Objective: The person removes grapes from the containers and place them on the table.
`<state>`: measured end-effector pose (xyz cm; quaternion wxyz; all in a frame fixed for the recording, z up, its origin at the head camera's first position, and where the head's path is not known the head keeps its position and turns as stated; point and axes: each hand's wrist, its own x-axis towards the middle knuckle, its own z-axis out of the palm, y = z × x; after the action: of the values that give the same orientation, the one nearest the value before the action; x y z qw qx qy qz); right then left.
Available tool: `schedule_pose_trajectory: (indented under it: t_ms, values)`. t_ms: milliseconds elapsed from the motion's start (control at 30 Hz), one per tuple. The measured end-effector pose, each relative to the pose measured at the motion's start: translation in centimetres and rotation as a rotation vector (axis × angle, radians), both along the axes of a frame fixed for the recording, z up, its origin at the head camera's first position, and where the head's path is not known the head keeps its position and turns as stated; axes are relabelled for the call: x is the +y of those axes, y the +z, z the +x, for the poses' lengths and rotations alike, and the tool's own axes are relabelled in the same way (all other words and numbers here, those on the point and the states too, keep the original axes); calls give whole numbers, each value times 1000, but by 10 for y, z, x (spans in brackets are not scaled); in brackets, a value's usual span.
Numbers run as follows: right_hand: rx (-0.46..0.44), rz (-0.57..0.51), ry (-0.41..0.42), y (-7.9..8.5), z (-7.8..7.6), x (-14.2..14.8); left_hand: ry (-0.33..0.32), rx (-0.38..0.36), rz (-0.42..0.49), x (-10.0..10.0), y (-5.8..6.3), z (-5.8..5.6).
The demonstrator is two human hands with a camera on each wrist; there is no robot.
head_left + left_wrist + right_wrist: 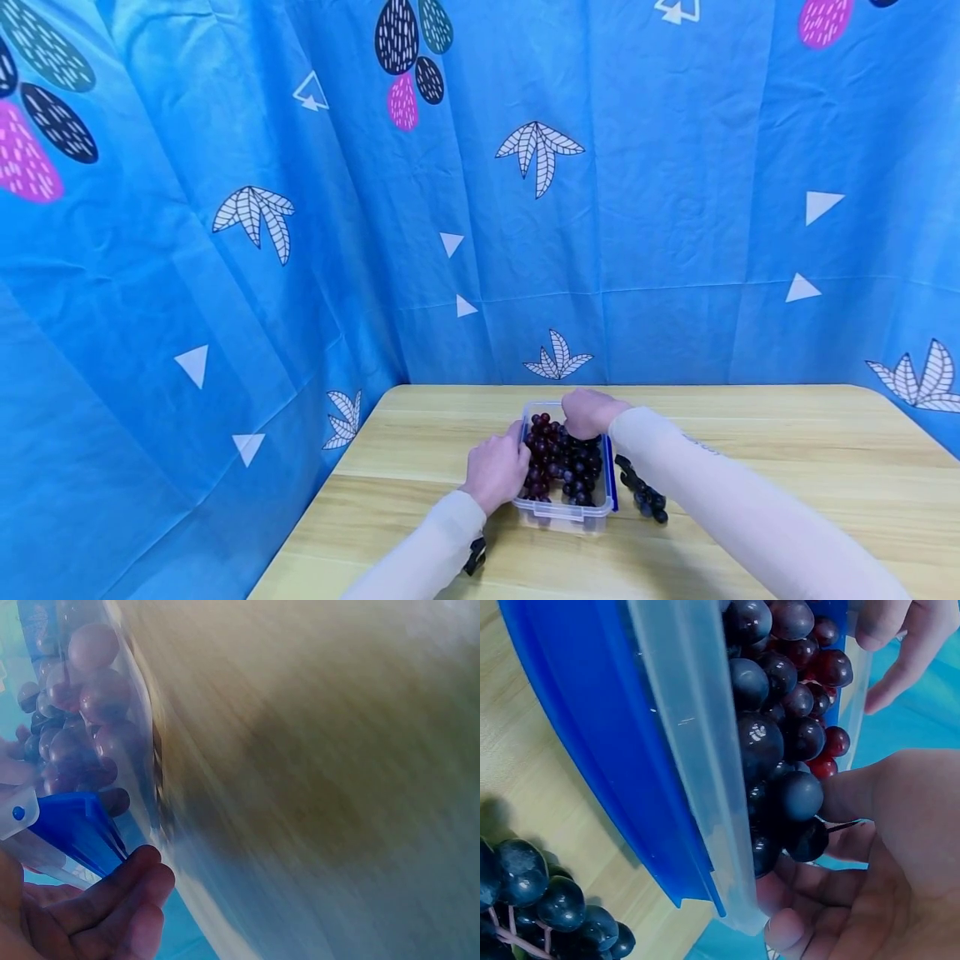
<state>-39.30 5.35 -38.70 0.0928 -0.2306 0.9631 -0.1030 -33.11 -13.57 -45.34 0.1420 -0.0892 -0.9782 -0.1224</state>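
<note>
A clear plastic container (558, 510) with blue side flaps holds reddish grapes (537, 475) on its left and dark grapes (583, 471) on its right. My left hand (497, 471) grips the container's left wall. In the left wrist view its fingertips (146, 874) lie by a blue flap (79, 825). Inside the container's far right corner, my right hand (588, 412) holds the dark bunch; the right wrist view shows thumb and fingers (832, 892) around its end, by a thin stem. The grapes deeper in the container are partly hidden.
Another bunch of dark grapes (648, 500) lies on the wooden table (787, 467), right of the container and beside my right forearm. A small black object (476, 557) shows under my left wrist. A blue patterned curtain (667, 250) hangs behind and left of the table.
</note>
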Motion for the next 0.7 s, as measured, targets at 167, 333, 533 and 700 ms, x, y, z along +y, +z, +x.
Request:
schedule_pose_trajectory:
  t_ms: [167,333,533,700]
  values:
    - [12,8,6,-3,-2,1,2,5,1,0,0,1]
    - [25,-4,27,-3,-1,3,3,4,-2,1,0,1]
    - [24,-60,10,-3,-3,6,-1,-20,9,0,1,2]
    - [22,-83,-36,-4,-6,5,1,-8,3,1,2,2]
